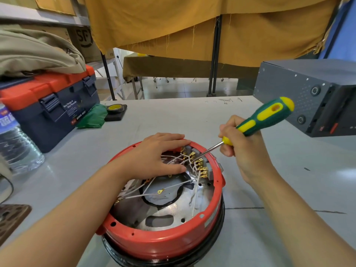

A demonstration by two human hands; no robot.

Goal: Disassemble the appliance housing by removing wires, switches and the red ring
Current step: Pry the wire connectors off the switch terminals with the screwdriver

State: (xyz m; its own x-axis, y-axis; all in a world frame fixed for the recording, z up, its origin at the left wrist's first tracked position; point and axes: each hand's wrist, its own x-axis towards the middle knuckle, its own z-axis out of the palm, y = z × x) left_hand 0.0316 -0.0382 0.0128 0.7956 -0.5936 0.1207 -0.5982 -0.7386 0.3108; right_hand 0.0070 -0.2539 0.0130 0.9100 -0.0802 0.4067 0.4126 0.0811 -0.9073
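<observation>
A round appliance housing lies upside down near the table's front edge, with a red ring (161, 241) around a silver metal base (169, 211). White wires (152, 194) with brass ring ends run across the inside to a row of brass switch terminals (200, 166) at the far right rim. My left hand (154, 157) rests flat with straight fingers on the far rim and over the wires. My right hand (242, 149) grips a green and yellow screwdriver (264, 118), whose metal tip sits at the terminals.
A red and navy toolbox (48, 106) stands at the left with beige cloth on top. A water bottle (15, 145) is at the left edge. A tape roll (115, 110) and green bag (92, 118) lie behind. A grey metal box (312, 93) is at the right.
</observation>
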